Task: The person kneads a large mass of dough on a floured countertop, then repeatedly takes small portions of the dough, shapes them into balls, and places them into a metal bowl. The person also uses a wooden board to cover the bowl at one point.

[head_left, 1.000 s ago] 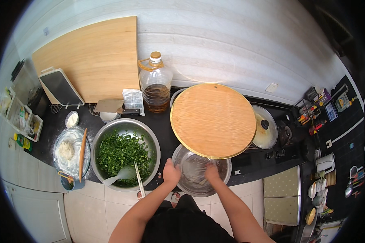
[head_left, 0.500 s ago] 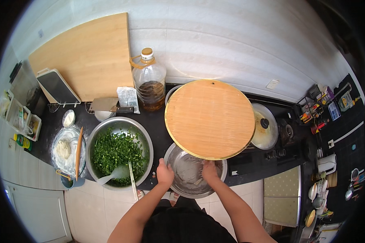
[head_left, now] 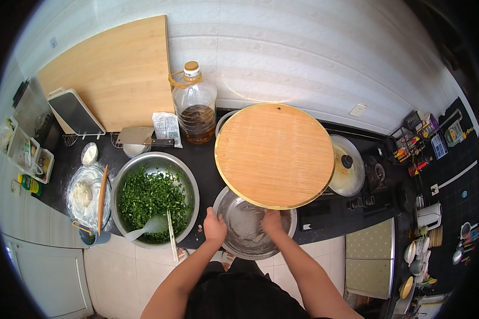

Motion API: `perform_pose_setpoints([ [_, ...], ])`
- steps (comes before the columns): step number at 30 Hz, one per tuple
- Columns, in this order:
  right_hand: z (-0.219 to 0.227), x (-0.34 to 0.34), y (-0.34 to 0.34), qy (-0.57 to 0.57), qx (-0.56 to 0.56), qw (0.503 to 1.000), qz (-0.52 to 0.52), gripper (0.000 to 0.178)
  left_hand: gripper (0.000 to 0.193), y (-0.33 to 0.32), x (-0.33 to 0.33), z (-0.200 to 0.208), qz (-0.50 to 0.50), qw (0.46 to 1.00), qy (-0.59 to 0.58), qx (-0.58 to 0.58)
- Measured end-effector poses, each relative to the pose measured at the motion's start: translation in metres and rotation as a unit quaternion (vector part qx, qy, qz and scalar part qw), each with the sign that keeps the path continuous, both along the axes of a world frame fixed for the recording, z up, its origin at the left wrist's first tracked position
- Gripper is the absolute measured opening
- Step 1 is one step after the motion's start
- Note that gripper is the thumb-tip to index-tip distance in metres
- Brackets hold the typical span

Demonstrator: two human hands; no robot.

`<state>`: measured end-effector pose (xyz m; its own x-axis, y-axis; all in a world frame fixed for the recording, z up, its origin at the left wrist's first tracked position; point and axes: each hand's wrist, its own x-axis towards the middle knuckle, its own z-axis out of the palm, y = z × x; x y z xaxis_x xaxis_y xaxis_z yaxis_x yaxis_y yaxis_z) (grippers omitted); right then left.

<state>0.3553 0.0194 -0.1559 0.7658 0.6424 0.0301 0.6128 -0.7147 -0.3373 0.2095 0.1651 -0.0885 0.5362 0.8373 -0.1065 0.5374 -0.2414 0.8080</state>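
Observation:
A floury steel basin [head_left: 233, 245] stands at the counter's front edge, with pale dough smears on its bottom. At its left rim is my left hand [head_left: 215, 227], closed on the edge with the thumb side up. Inside the right part of the basin, my right hand [head_left: 272, 222] is low against the smeared metal, its fingers curled. The fingertips are partly hidden, so what they hold, if anything, does not show. A round wooden board [head_left: 274, 154] with a yellow rim covers the basin's far side and reaches over to the hob.
Left of the basin, a large steel bowl [head_left: 192, 181] holds chopped greens [head_left: 146, 199], a spatula [head_left: 149, 226] and chopsticks [head_left: 172, 236]. Farther left are dough [head_left: 82, 194] on a floured plate and a rolling pin [head_left: 102, 199]. Behind stand an oil jug [head_left: 196, 111], a cleaver [head_left: 135, 136] and a lidded pan [head_left: 352, 178].
The whole view has shifted very slightly. My right hand has moved a little to the left within the basin; my left hand stays at the rim.

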Motion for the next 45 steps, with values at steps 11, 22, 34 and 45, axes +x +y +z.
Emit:
perform_pose_setpoints([
  [11,0.019,-0.014,0.017,0.141,-0.091,0.986,0.019,0.041,0.023,0.002,-0.002,-0.006,0.019,1.0,0.017,-0.013],
  [22,0.009,-0.047,0.021,0.151,-0.012,0.979,0.136,0.04,0.021,0.002,-0.001,-0.006,0.022,0.999,0.03,-0.014],
  [34,0.006,-0.055,0.033,0.163,-0.036,0.969,0.183,0.034,0.023,-0.002,-0.001,-0.007,0.019,0.999,0.029,-0.003],
  [45,-0.029,-0.013,0.01,0.026,0.011,0.996,0.088,0.026,0.023,-0.004,-0.001,-0.003,0.041,0.999,0.019,-0.027],
])
